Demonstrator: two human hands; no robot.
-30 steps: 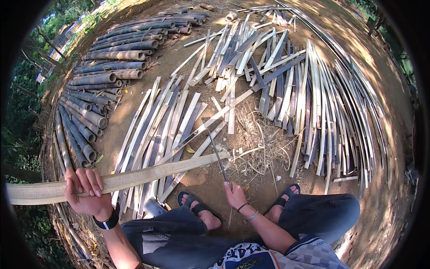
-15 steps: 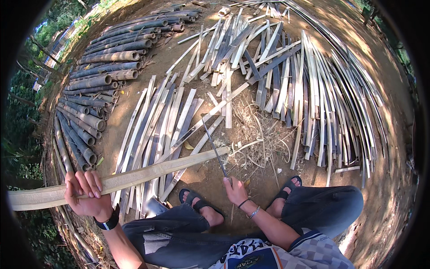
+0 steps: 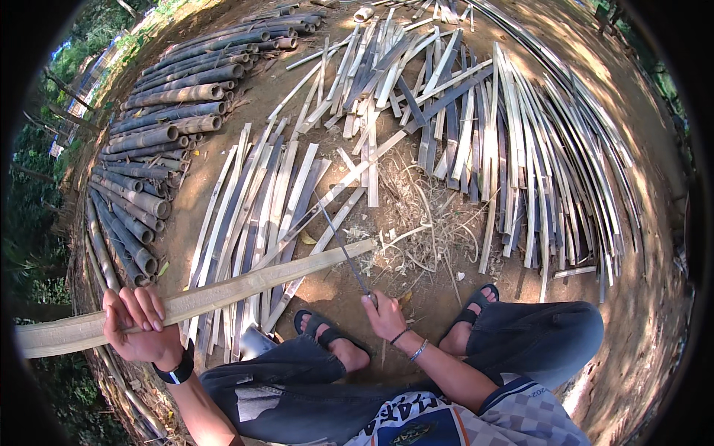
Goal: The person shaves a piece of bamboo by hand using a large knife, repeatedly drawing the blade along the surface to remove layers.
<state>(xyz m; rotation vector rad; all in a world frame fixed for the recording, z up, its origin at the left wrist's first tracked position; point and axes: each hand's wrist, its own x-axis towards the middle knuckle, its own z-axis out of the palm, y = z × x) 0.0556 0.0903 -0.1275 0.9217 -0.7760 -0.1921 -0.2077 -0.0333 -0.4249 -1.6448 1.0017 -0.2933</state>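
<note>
Strip (image 3: 245, 284) is clutched by the left hand (image 3: 140, 320) out over the slats (image 3: 223, 193), knife (image 3: 343, 244) gripped in the right hand (image 3: 385, 317); probably light, springy and sharp-edged, so best held by its flat faces, clear of the knife

The strip (image 3: 253, 283) crosses over slats (image 3: 301, 178), perhaps touching them; poles (image 3: 178, 96) lie left, shavings (image 3: 425, 239) right.

We're outdoors on brown dirt grnd (image 3: 424, 320) w/ dappled sunlight & shade, dark green foliage (image 3: 37, 215) far L.
</note>
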